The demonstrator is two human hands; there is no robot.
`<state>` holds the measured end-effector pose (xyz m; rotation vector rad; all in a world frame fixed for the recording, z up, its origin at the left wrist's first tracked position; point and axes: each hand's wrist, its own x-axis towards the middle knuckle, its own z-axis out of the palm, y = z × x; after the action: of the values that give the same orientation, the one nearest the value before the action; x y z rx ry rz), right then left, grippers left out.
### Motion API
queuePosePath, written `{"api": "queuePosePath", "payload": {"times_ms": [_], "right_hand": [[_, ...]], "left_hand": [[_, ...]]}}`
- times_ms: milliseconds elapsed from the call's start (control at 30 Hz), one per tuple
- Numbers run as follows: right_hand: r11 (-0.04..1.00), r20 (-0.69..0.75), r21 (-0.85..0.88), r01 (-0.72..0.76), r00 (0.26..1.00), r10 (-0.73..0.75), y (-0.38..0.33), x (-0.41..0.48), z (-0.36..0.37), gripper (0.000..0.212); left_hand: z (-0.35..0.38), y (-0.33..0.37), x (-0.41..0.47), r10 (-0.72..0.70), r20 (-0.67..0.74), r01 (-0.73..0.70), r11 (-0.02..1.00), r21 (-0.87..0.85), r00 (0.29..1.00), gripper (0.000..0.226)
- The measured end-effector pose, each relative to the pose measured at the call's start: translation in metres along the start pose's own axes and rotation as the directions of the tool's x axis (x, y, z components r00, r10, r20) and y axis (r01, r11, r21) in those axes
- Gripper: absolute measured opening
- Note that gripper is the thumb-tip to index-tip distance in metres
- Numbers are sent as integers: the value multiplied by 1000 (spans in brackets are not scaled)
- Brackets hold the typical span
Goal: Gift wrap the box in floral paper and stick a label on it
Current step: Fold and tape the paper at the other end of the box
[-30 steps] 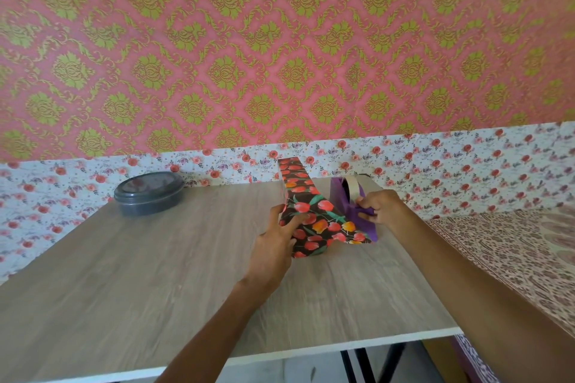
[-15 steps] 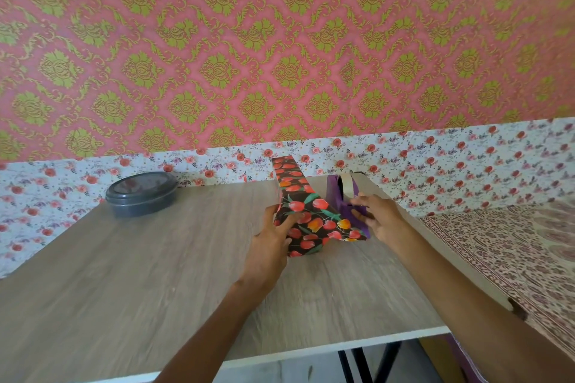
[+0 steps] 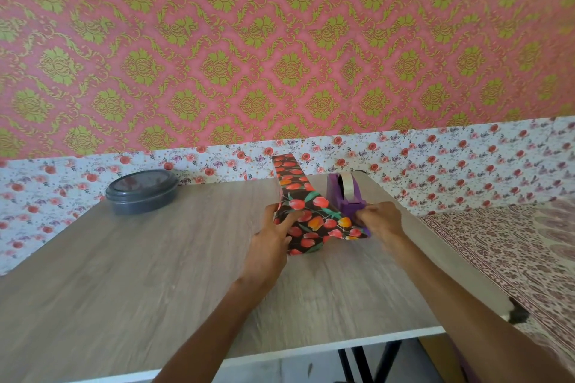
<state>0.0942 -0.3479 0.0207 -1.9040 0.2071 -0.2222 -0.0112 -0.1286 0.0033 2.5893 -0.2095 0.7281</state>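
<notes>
Left hand (image 3: 272, 239) lies on the near left side of the box (image 3: 314, 221), with its fingers fairly straight and spread over the top, pressing the floral paper (image 3: 287, 174) down. The box sits near the middle of the table (image 3: 124, 274), toward the right. It is covered in dark paper printed with red and orange flowers, and a long strip of the same paper rises tilted from its far end toward the wall.

Right hand (image 3: 379, 221) is just beside the box's right end, at the near end of a purple tape dispenser (image 3: 337, 193). Its fingers are curled there, but the hand is blurred, so I cannot tell whether they pinch tape, hold the dispenser, or only touch it. The dispenser stands on the table against the box's right side and carries a pale roll of tape (image 3: 347, 185).

A round grey container (image 3: 141, 191) with its lid on sits well apart at the table's far left. A patterned cloth (image 3: 513, 242) lies to the right of the table.
</notes>
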Motion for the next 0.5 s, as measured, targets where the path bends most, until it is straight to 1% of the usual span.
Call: {"api": "queuePosePath", "payload": {"times_ms": [33, 100, 167, 200, 267, 300, 333, 400, 500], "right_hand": [[997, 9, -67, 48, 999, -48, 4, -1, -1, 7], [984, 22, -122, 127, 992, -125, 12, -4, -3, 11], [951, 22, -226, 209, 978, -210, 13, -5, -4, 11], [925, -8, -289, 246, 966, -259, 12, -5, -5, 13], [879, -76, -339, 335, 921, -381, 10, -10, -9, 22], [862, -99, -332, 382, 895, -435, 10, -13, -10, 27], [849, -119, -309, 430, 868, -483, 7, -18, -12, 27], [827, -132, -236, 510, 827, -547, 1, -30, -13, 18], [830, -103, -57, 554, 824, -557, -8, -54, -9, 14]], "left_hand": [[1, -1, 0, -1, -9, 1, 1000, -4, 1000, 57], [4, -3, 0, 6, -9, -6, 1000, -9, 1000, 56], [3, -3, 1, 5, -13, -6, 1000, -12, 1000, 56], [3, -1, 1, 7, -14, -7, 1000, -14, 1000, 56], [1, 2, 1, -1, -12, 1, 1000, -29, 1000, 55], [1, 3, 0, -9, -11, 9, 999, -37, 1000, 54], [0, 4, 0, -15, -11, 15, 999, -40, 1000, 54], [1, 3, 1, -19, -7, 19, 999, -39, 1000, 55], [2, 0, 2, -21, -28, 19, 998, -62, 999, 58]]}}
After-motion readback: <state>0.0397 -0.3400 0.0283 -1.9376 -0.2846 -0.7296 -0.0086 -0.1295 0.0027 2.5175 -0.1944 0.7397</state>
